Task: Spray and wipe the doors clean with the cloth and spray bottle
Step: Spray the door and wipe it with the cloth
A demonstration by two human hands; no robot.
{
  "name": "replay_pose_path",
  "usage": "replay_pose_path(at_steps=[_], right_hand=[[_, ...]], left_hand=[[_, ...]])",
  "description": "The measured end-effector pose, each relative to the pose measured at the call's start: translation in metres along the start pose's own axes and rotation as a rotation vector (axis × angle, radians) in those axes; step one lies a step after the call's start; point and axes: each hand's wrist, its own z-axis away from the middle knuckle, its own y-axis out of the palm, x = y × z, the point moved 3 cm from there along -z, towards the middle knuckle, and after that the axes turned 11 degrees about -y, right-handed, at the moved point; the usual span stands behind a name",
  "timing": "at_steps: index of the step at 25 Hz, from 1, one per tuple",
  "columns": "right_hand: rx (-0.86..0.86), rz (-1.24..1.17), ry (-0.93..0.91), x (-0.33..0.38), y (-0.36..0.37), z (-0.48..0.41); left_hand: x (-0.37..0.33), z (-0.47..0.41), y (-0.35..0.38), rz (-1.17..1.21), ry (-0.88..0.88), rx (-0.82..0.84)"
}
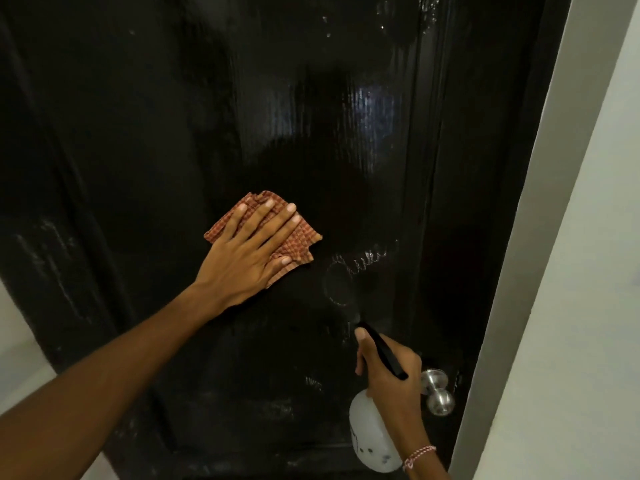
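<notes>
**Door** (311,133): black, gloss finish. Showed wet streaks towards upper right and pale smears low on left.

**Cloth** (304,237): orange check, crumpled flat. Lay against mid-panel of door, pinned beneath left grip (249,251).

**Left grip:** fingers straight and spread, palm flat on cloth. Pressed rather than clenched.

**Spray bottle** (370,434): translucent white body, black head (384,355). Hung low right, just left of door knob (438,393), long axis tilted up and leftwards toward the panel.

**Right grip** (391,379): wrapped round bottle neck, one finger laid along the head. Could not tell whether trigger was squeezed.

**Pale scrawl** (360,271): a loop and a scribbled line on the panel. Lay just right of cloth and slightly below it, directly above bottle's head, between the two grips.

**Judgement:** scrawl stood as the likely next patch. Left grip was the nearer of the two, so a wipe would call for travel rightwards and a little down. Head was aimed roughly at the same spot.

**Wall** (571,271): pale, bordered door on right.
</notes>
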Motion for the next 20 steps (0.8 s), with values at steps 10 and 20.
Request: replay_pose_path(at_steps=[10,20], right_hand=[[0.041,0.063,0.042,0.008,0.084,0.034],[0.151,0.015,0.038,0.035,0.177,0.049]], left_hand=[[0.107,0.112,0.047,0.035,-0.156,-0.005],[0.185,0.138,0.049,-0.035,-0.152,0.02]])
